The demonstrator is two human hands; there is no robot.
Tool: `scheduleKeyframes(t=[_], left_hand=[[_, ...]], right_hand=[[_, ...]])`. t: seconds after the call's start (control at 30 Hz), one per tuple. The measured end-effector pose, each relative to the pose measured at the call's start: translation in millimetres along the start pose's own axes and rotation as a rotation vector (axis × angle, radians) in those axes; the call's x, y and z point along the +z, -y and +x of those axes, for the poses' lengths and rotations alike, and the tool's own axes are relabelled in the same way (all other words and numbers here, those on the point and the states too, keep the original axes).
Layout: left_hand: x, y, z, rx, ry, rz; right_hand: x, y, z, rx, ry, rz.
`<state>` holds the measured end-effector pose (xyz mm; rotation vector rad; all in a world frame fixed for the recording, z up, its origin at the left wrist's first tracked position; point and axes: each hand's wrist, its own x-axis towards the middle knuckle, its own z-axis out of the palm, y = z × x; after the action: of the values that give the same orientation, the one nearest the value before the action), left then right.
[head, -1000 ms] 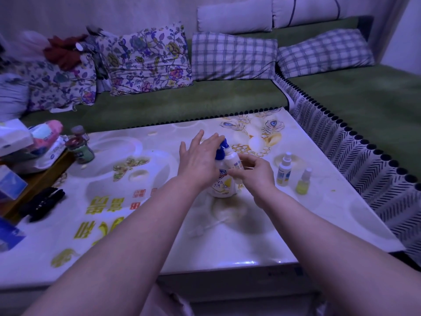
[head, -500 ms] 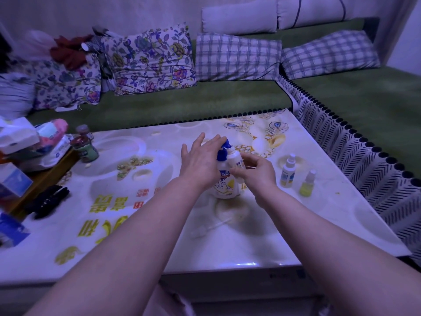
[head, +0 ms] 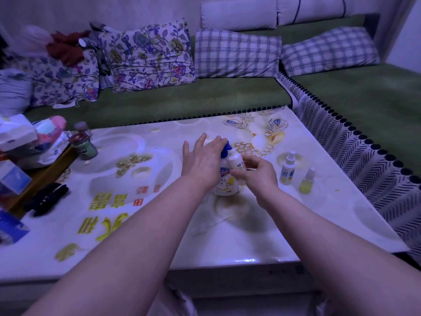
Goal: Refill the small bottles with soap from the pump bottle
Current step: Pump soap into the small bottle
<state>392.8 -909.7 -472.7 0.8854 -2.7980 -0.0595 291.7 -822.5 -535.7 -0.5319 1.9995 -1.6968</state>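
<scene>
One white pump bottle (head: 224, 183) with a blue pump head and a yellow-printed label stands mid-tabletop (head: 250, 236). The left hand (head: 202, 160), fingers straight, presses on its pump. The right hand (head: 257, 176) pinches one small white bottle (head: 235, 159), held at the nozzle. Two others stand to the right: a white spray bottle (head: 287, 168) and a yellow-green spray bottle (head: 307, 181).

"Safeguard" on pump bottle (head: 224, 181)

the left forearm (head: 127, 236) and the right forearm (head: 323, 231) are bare along all their visible length, broad and smooth. the left hand (head: 202, 165) and the right hand (head: 257, 176) are bare too. a pale fold of cloth (head: 175, 302) shows low between the arms, too dim to tell whether it is clothing.
</scene>
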Motion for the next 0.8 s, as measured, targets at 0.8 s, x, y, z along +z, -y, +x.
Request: scheduleKeyframes(t=[0.8], left_hand=[[-4.9, 5.3, 2.8, -0.018, 0.009, -0.098]], right_hand=[[-0.4, 6.9, 1.6, -0.035, 0.015, 0.053]])
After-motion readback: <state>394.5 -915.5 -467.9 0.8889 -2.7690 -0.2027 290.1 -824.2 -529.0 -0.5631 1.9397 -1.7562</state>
